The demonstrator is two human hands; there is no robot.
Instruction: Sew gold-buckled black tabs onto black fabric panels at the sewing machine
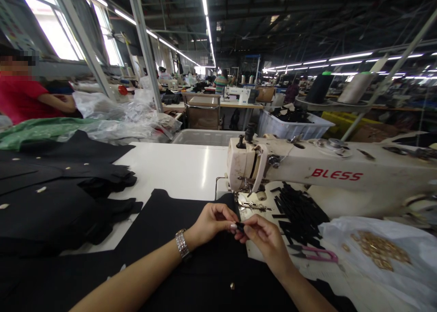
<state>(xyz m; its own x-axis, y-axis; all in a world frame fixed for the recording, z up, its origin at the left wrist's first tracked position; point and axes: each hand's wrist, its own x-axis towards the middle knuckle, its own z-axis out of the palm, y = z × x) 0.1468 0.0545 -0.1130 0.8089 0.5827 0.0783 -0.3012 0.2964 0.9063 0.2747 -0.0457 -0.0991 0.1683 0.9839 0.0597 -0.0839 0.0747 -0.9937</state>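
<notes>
Both hands meet just in front of the sewing machine's needle area, pinching one small black fabric strip [240, 227]. My left hand [215, 222], with a metal watch [182, 244] on its wrist, grips the strip between thumb and fingers. Opposite it, my right hand [265, 237] pinches the strip's other side. Beneath them lies a large black fabric panel [160, 239], its upper edge reaching the machine [246, 166]. A small gold-coloured piece [232, 286] shows on the panel below my hands.
Right of the needle lies a pile of black strips [297, 212]. Purple-handled thread snips [317, 254] rest near a plastic bag [416, 248] holding gold-coloured hardware [378, 248]. Stacked black panels [51, 189] cover the table's left side. Beyond the table stands a bin [293, 121]; a person in red [27, 98] works at left.
</notes>
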